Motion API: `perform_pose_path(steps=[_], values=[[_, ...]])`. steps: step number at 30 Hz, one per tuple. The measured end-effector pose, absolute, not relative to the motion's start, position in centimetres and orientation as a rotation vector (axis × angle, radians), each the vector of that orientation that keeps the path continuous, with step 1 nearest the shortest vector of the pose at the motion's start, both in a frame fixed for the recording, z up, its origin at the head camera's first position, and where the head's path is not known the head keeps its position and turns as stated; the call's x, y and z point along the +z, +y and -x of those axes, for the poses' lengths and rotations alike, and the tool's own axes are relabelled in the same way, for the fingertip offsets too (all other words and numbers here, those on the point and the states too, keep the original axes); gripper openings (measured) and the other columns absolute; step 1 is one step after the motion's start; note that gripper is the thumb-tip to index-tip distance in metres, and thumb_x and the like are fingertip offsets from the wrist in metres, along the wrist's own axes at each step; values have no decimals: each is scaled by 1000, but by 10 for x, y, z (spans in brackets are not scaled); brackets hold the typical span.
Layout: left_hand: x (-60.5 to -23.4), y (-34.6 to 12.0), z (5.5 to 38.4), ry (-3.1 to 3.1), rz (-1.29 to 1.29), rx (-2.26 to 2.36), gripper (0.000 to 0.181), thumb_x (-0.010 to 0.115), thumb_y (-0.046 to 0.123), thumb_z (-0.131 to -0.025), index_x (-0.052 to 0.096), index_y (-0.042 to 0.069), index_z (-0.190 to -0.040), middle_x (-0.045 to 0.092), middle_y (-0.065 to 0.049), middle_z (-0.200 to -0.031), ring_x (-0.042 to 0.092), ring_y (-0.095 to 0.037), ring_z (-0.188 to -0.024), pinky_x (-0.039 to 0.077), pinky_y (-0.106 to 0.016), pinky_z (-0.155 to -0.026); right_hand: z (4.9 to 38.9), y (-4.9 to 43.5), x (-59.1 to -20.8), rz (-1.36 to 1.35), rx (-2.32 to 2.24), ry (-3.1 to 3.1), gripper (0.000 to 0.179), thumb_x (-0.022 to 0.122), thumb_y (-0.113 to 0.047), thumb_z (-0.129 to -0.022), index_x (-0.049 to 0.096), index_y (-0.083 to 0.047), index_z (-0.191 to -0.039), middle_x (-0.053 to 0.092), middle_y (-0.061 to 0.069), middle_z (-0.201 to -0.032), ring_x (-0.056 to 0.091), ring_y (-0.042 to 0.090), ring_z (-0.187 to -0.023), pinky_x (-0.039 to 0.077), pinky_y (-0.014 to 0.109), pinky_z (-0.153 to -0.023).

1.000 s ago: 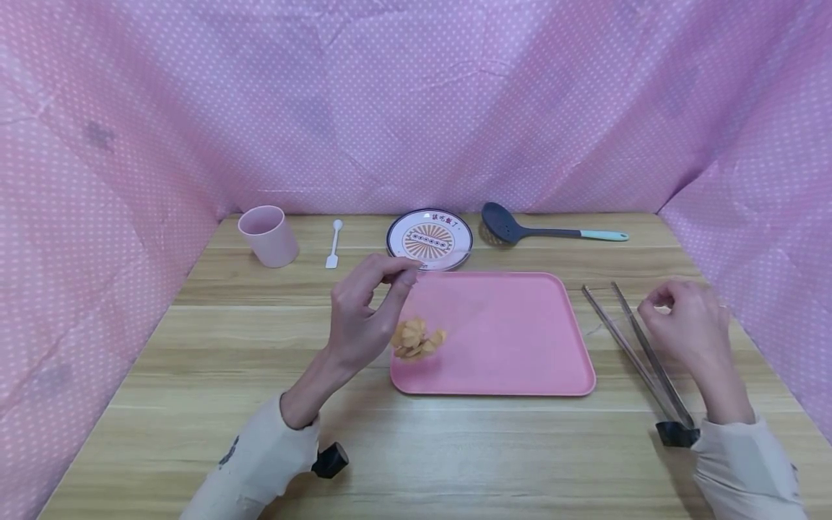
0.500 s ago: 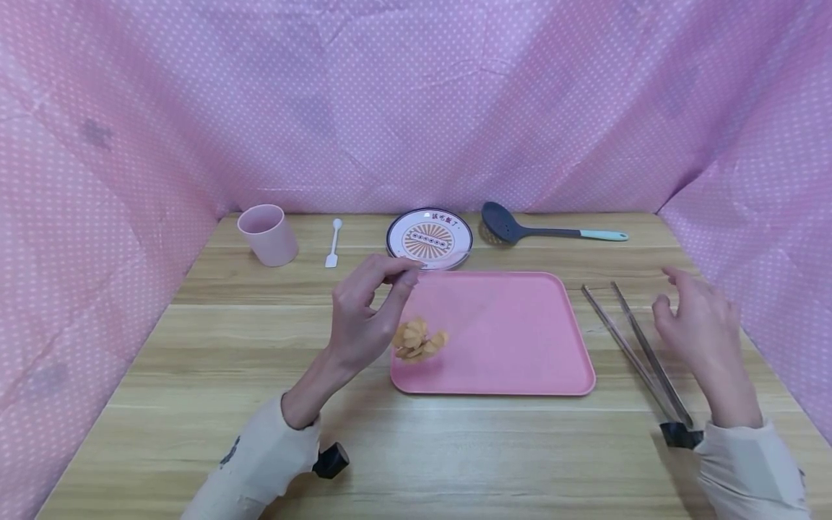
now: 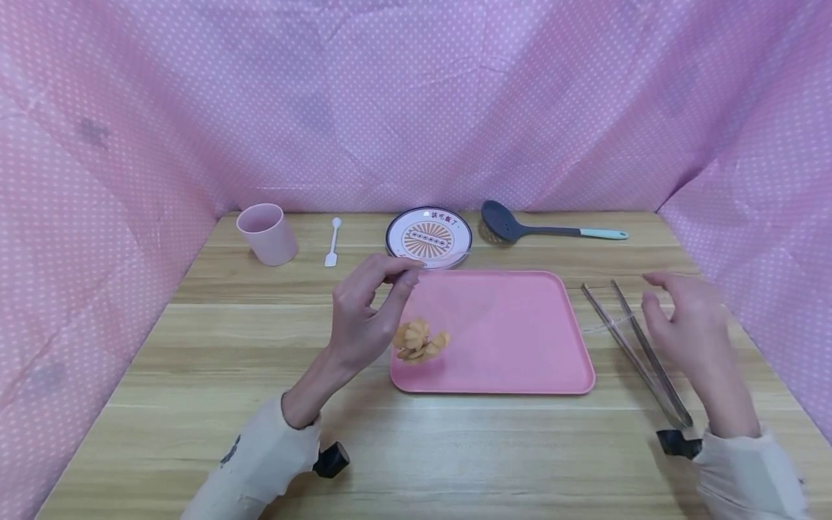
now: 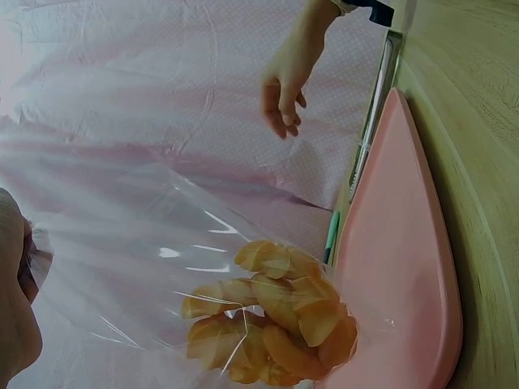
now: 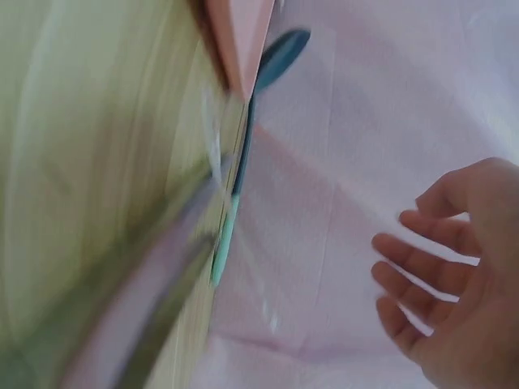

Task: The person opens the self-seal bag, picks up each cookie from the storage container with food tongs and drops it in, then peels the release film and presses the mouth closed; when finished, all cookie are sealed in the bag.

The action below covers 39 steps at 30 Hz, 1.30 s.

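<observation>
My left hand (image 3: pixel 364 314) pinches the top of a clear plastic bag (image 4: pixel 203 243) between thumb and fingers. Yellow-brown curved slices (image 3: pixel 419 341) fill the bottom of the bag, which hangs over the left part of the pink tray (image 3: pixel 507 339). At the right, my right hand (image 3: pixel 692 325) is raised beside the metal tongs (image 3: pixel 640 347), its fingers apart and loosely bent. Nothing is between them in the right wrist view. A thin clear strip (image 3: pixel 611 323) crosses the tongs; whether it touches them I cannot tell.
Along the back stand a pink cup (image 3: pixel 268 235), a small white spoon (image 3: pixel 334 242), a patterned plate (image 3: pixel 429 237) and a dark slotted spoon (image 3: pixel 503 222) with a mint handle. A pink dotted cloth (image 3: pixel 416 108) encloses the table's back and sides.
My right thumb and fingers have parted from a pinch; that hand shifted right, then slightly back left. The clear strip now shows plainly over the tongs. My left hand and the bag barely moved.
</observation>
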State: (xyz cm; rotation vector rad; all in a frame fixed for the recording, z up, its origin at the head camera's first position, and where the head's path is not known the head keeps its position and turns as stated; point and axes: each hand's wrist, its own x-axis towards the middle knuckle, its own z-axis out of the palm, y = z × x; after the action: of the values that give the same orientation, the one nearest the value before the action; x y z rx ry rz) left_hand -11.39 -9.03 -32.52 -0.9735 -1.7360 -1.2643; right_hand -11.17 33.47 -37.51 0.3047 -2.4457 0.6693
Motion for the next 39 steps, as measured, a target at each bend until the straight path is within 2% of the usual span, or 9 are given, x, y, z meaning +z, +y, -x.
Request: perform_pose_path(steps=[2, 7, 10, 16, 20, 24, 30, 39], values=[[-325, -90, 114, -1734, 980, -1263, 7, 65, -4, -96, 70, -8, -100, 71, -16, -91, 66, -22, -79, 57, -25, -78, 111, 322, -378, -413, 710, -2378, 27, 63, 6, -90, 67, 13, -115, 67, 35, -109, 57, 55, -106, 44, 62, -97], [-324, -87, 114, -1730, 994, -1262, 6, 66, -7, -95, 70, -7, -100, 71, -16, -92, 66, -22, -79, 57, -25, -77, 108, 282, -385, -661, 816, -2300, 28, 66, 7, -88, 68, 8, -116, 70, 25, -109, 60, 43, -105, 39, 28, -103], [-323, -86, 114, -1726, 996, -1261, 8, 66, -10, -93, 70, -7, -100, 72, -15, -92, 66, -22, -78, 57, -26, -77, 108, 259, -386, -810, 905, -2262, 27, 66, 7, -89, 69, 7, -116, 71, 21, -111, 61, 36, -104, 39, 19, -103], [-323, -86, 113, -1733, 993, -1260, 11, 68, -14, -90, 70, -8, -99, 71, -13, -91, 65, -21, -78, 57, -25, -75, 108, 215, -386, -906, 1170, -2267, 30, 69, 10, -91, 69, 1, -119, 72, 12, -116, 64, 21, -109, 51, 27, -91], [-324, -86, 113, -1741, 998, -1267, 13, 68, -17, -88, 70, -8, -98, 70, -12, -90, 65, -20, -78, 57, -24, -75, 110, 190, -385, -921, 1363, -2238, 36, 65, 15, -92, 67, 4, -126, 73, 12, -116, 66, 18, -105, 54, 24, -88], [-323, -86, 113, -1744, 1003, -1267, 13, 68, -16, -89, 70, -8, -99, 71, -13, -91, 65, -20, -78, 57, -24, -75, 110, 173, -384, -881, 1555, -2203, 33, 59, 13, -98, 63, 7, -130, 73, 15, -114, 66, 16, -103, 54, 20, -88], [-322, -88, 113, -1749, 998, -1276, 13, 68, -16, -90, 70, -9, -100, 71, -15, -93, 66, -21, -80, 57, -25, -76, 109, 162, -380, -819, 1802, -2081, 22, 55, 12, -101, 68, 6, -118, 72, 19, -108, 68, 18, -104, 56, 25, -90], [-327, -95, 112, -1741, 934, -1350, 11, 66, -13, -93, 69, -10, -103, 70, -18, -95, 65, -21, -81, 57, -24, -78, 110, 154, -373, -874, 1815, -1935, 20, 53, 16, -100, 71, 8, -107, 74, 17, -103, 68, 18, -100, 54, 26, -88]])
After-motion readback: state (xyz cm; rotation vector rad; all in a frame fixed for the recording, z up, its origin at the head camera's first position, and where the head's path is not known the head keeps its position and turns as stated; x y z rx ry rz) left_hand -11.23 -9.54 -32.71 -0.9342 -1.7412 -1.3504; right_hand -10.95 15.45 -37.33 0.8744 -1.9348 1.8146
